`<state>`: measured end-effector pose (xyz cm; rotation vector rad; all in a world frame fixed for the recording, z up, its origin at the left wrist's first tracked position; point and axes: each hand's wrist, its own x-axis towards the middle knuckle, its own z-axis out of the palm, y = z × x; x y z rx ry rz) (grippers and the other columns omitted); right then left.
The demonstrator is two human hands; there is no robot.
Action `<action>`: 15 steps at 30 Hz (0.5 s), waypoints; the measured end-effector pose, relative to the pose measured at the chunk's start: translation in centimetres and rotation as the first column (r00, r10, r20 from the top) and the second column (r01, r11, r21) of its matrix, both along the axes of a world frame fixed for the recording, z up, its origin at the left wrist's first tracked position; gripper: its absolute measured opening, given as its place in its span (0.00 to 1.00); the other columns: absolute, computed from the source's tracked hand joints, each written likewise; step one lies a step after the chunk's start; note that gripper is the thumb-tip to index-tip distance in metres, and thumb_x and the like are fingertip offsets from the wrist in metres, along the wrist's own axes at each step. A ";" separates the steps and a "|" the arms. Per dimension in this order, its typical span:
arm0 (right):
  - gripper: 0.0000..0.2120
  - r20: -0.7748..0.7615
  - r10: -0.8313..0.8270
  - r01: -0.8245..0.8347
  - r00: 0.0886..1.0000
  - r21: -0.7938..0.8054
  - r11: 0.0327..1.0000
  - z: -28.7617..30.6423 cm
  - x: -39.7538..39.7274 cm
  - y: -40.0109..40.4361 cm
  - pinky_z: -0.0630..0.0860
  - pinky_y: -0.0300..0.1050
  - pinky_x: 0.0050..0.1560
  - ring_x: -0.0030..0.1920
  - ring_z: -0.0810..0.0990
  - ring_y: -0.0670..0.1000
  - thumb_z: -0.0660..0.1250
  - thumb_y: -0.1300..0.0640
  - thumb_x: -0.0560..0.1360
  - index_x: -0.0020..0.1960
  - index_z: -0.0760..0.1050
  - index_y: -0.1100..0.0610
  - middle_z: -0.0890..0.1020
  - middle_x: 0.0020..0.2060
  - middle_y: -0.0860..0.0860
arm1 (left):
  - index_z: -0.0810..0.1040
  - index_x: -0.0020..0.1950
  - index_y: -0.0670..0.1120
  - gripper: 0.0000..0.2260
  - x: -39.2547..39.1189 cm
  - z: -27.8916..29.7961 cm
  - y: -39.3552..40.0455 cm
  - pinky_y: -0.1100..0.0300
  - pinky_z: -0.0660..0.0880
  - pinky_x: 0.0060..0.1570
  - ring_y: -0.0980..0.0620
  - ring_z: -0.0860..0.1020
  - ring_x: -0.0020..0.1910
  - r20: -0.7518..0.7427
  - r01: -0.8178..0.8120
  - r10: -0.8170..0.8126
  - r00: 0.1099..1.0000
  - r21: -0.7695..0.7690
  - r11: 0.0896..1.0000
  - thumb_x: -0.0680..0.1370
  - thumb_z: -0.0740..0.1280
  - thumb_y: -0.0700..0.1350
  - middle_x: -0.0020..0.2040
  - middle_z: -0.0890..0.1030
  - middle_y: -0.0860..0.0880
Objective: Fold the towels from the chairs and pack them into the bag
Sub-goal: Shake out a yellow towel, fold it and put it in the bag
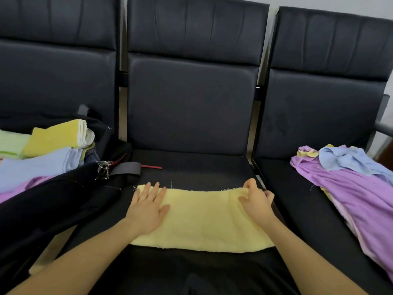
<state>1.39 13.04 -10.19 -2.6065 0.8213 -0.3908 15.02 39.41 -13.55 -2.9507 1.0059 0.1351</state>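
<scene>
A pale yellow towel (202,220) lies folded into a wide strip on the middle chair seat (191,167). My left hand (148,207) presses flat on its left end, fingers spread. My right hand (257,201) is at its right end, fingers curled over the far right corner and pinching the edge. On the left chair an open black bag (53,201) holds folded towels: yellow (55,136), light blue (40,165), green and purple. A loose heap of purple (357,199), blue (348,159) and yellow towels lies on the right chair.
Three dark padded chairs stand side by side with tall backs (191,103). The bag's grey strap (127,168), a red pull and a key ring (103,167) spill onto the middle seat's left edge. A metal armrest (382,126) sits far right.
</scene>
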 end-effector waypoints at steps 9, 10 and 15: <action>0.27 0.278 0.049 0.049 0.959 -0.334 0.941 0.0 0.2 2.0 0.67 0.53 0.55 0.54 0.74 0.60 0.69 0.74 0.64 0.60 0.74 0.57 0.74 0.56 0.56 | 0.54 0.78 0.50 0.40 -0.9 0.4 0.1 0.51 0.42 0.74 0.48 0.45 0.78 0.129 0.066 -0.047 0.990 -0.141 0.988 0.70 0.30 0.64 0.79 0.50 0.49; 0.24 0.216 0.146 -0.060 0.965 -0.361 0.931 0.1 0.1 2.4 0.66 0.50 0.55 0.55 0.73 0.58 0.69 0.72 0.67 0.60 0.74 0.56 0.73 0.56 0.54 | 0.58 0.77 0.51 0.41 -1.3 0.6 0.0 0.51 0.44 0.74 0.48 0.47 0.78 0.144 0.093 -0.072 0.987 -0.147 0.985 0.69 0.30 0.64 0.79 0.52 0.49; 0.21 -0.286 0.291 -0.357 0.913 -0.213 0.910 -0.7 -0.2 3.7 0.58 0.47 0.70 0.71 0.64 0.50 0.55 0.50 0.81 0.73 0.62 0.51 0.65 0.72 0.48 | 0.45 0.79 0.56 0.26 -2.2 -0.1 -0.5 0.49 0.39 0.74 0.47 0.39 0.77 -0.035 0.037 -0.038 0.999 -0.023 0.999 0.81 0.44 0.61 0.79 0.41 0.51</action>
